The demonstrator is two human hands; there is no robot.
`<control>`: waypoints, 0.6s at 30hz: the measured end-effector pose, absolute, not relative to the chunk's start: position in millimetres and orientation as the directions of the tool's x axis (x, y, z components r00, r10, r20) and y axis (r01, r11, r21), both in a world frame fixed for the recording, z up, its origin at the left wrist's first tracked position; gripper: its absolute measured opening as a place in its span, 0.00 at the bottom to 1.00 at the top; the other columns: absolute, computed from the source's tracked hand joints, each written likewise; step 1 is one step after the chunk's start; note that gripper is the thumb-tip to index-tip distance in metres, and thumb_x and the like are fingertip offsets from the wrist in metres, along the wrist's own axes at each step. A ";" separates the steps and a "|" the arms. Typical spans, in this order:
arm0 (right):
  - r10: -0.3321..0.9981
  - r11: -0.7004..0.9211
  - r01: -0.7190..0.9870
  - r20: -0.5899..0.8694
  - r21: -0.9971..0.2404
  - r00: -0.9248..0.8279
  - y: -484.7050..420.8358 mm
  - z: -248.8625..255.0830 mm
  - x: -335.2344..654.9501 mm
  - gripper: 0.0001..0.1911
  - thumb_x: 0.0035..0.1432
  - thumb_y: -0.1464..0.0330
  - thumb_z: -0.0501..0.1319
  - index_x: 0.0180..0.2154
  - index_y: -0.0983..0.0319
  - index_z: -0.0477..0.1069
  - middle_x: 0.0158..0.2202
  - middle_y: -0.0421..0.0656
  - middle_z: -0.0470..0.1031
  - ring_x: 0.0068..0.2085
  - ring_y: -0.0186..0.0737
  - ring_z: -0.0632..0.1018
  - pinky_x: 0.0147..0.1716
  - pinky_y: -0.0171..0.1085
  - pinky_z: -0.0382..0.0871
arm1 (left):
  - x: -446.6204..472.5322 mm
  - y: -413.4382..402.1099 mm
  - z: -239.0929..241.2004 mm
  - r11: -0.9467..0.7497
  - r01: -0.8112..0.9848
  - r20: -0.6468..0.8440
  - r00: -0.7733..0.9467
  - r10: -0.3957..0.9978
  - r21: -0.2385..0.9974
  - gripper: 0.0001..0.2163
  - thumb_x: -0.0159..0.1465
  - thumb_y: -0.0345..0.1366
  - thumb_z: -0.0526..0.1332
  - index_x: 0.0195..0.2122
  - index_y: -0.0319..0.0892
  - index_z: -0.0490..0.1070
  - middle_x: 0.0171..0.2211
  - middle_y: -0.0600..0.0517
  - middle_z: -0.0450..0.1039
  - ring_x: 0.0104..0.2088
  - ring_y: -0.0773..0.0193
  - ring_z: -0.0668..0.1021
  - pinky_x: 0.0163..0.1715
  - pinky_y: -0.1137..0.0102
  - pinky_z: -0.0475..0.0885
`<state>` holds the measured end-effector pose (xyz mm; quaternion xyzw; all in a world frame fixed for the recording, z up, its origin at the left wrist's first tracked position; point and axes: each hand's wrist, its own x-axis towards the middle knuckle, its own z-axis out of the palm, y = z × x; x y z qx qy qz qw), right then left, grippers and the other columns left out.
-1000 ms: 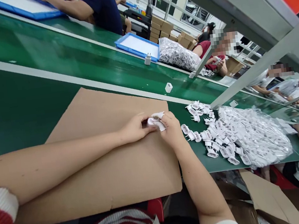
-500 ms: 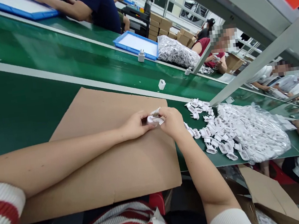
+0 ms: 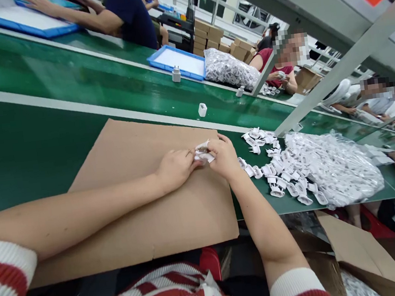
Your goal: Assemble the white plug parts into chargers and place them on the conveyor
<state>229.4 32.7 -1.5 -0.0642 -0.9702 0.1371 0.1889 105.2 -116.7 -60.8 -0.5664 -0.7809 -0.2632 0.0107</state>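
Over the cardboard sheet (image 3: 177, 217), my left hand (image 3: 176, 169) and my right hand (image 3: 223, 157) meet with fingers closed on a small white plastic plug part (image 3: 203, 153). The fingers cover much of it, so its exact shape is partly hidden. Just right of my right hand, loose white plug housings (image 3: 276, 172), some with pins showing, lie scattered on the green bench. They spread up to a clear plastic bag (image 3: 344, 168) full of similar white parts.
A white charger (image 3: 202, 110) stands on the green conveyor belt (image 3: 102, 78), and another charger (image 3: 176, 74) sits at its far side by a blue tray (image 3: 151, 62). A slanted metal post (image 3: 320, 89) rises at right. Co-workers sit across the belt and to the right.
My left hand's fingers have rolled over the white part, showing more of the back of the hand. The chargers on the belt appear shifted slightly left, with a small camera movement.
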 end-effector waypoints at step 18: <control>0.767 0.642 0.763 0.076 -0.076 -0.637 82.6 5.1 297.2 0.28 0.47 0.69 0.76 0.51 0.60 0.76 0.51 0.56 0.76 0.54 0.63 0.75 0.54 0.58 0.66 | -46.2 -58.1 -32.6 0.512 0.496 0.207 -0.829 0.520 0.702 0.17 0.65 0.45 0.65 0.49 0.38 0.77 0.45 0.44 0.81 0.46 0.47 0.79 0.45 0.63 0.72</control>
